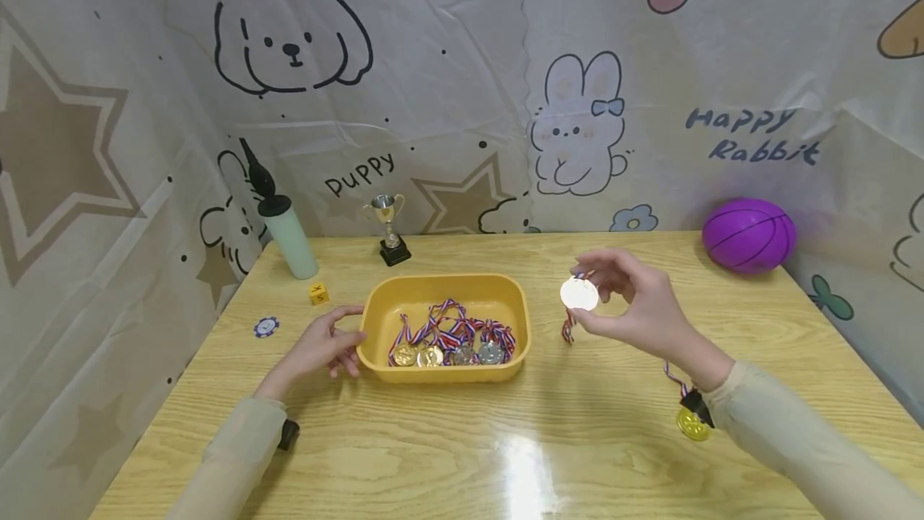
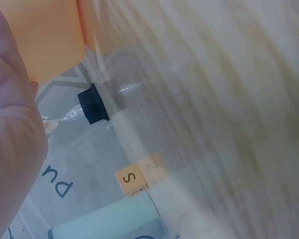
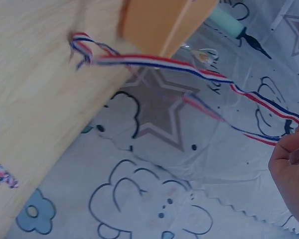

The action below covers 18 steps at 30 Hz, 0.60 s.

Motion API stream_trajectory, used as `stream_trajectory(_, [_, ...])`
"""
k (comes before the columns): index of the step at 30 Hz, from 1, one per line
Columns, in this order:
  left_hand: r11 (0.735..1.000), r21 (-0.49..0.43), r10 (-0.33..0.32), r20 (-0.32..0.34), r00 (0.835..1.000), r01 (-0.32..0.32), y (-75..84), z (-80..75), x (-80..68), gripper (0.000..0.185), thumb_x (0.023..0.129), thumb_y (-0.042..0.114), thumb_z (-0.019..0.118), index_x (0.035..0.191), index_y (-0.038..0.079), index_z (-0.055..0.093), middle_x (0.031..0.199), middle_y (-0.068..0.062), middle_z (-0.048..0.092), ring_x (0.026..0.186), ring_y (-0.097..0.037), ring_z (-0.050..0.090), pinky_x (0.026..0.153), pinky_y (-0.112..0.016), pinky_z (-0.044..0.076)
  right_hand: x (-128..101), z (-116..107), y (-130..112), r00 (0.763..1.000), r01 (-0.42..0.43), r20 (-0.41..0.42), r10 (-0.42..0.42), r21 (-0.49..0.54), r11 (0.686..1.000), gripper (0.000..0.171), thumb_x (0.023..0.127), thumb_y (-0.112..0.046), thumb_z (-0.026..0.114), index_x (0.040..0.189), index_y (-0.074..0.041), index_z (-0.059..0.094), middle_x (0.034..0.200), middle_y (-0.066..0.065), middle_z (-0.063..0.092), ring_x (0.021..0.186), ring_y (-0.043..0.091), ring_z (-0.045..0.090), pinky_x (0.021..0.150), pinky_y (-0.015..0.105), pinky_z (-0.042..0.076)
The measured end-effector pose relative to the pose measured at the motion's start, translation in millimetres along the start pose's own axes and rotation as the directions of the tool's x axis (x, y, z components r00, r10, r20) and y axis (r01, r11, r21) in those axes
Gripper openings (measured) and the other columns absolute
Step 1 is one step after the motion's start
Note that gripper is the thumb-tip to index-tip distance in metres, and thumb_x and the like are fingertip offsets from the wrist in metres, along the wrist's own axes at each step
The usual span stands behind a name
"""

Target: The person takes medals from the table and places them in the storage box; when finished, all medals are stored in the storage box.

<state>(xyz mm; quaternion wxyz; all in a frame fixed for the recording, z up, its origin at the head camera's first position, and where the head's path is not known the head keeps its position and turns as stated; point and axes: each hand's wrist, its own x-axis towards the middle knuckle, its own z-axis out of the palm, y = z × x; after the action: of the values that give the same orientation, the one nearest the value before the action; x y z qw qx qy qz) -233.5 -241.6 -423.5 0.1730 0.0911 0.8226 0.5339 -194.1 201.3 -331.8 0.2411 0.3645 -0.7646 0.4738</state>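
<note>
My right hand (image 1: 635,303) pinches a round medal (image 1: 580,294) between thumb and fingers above the table, right of a yellow plastic basin (image 1: 443,375). Glare whitens the medal's face, so its colour is unclear. Its red, white and blue ribbon (image 3: 164,63) hangs down in a loop in the right wrist view. At the basin's left end, my left hand (image 1: 321,347) touches the outer wall and rim with thumb and forefinger. Inside the basin lie gold medals (image 1: 430,356) and silver medals (image 1: 491,353) on tangled striped ribbons (image 1: 451,326).
Another gold medal (image 1: 693,424) lies on the table below my right wrist. A purple ball (image 1: 749,236) stands back right. Toward the back left are a small trophy (image 1: 392,235), a pale green pump (image 1: 290,243), a yellow letter cube (image 1: 318,294) and a poker chip (image 1: 266,327).
</note>
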Motion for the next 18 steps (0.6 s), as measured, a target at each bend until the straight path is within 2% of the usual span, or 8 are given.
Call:
stream_trajectory(3, [1.000, 0.001, 0.000, 0.000, 1.000, 0.000, -0.3, 0.0, -0.1, 0.061, 0.094, 0.015, 0.056, 0.146, 0.000, 0.029, 0.064, -0.005, 0.063, 0.052, -0.018, 0.066, 0.040, -0.021, 0.044, 11.6, 6.1, -5.5, 1.000, 0.013, -0.003, -0.013, 0.037, 0.999, 0.063, 0.057, 0.016, 0.080, 0.115, 0.008, 0.057, 0.105, -0.011, 0.065, 0.074, 0.005, 0.058, 0.062, 0.016, 0.050])
stream_trajectory(5, [1.000, 0.002, -0.001, 0.000, 1.000, 0.001, -0.6, -0.2, -0.4, 0.061, 0.094, 0.015, 0.056, 0.146, 0.000, 0.028, 0.064, -0.005, 0.063, 0.052, -0.018, 0.066, 0.040, -0.020, 0.044, 19.3, 10.2, -9.4, 1.000, 0.027, -0.013, -0.026, 0.064, 0.998, 0.063, 0.057, 0.017, 0.079, 0.115, 0.009, 0.057, 0.106, -0.010, 0.065, 0.074, 0.006, 0.058, 0.063, 0.016, 0.050])
stream_trajectory(12, [1.000, -0.002, -0.001, 0.006, 1.000, 0.001, -1.5, 0.2, -1.1, 0.061, 0.095, 0.016, 0.056, 0.146, -0.001, 0.028, 0.065, -0.005, 0.063, 0.052, -0.017, 0.065, 0.041, -0.020, 0.044, 43.6, 16.2, -23.8, 0.995, 0.096, -0.039, -0.091, 0.125, 0.988, 0.062, 0.056, 0.018, 0.078, 0.114, 0.011, 0.057, 0.104, -0.001, 0.066, 0.074, 0.010, 0.059, 0.063, 0.015, 0.050])
stream_trajectory(18, [1.000, -0.003, 0.004, 0.001, 1.000, -0.004, -0.9, -0.7, -0.6, 0.060, 0.095, 0.015, 0.056, 0.146, 0.000, 0.030, 0.066, -0.009, 0.064, 0.052, -0.017, 0.065, 0.040, -0.021, 0.044, 63.4, 18.3, -33.5, 0.992, 0.119, -0.049, -0.116, 0.077, 0.990, 0.058, 0.059, 0.014, 0.079, 0.112, 0.010, 0.058, 0.100, 0.015, 0.067, 0.073, 0.010, 0.059, 0.060, 0.015, 0.048])
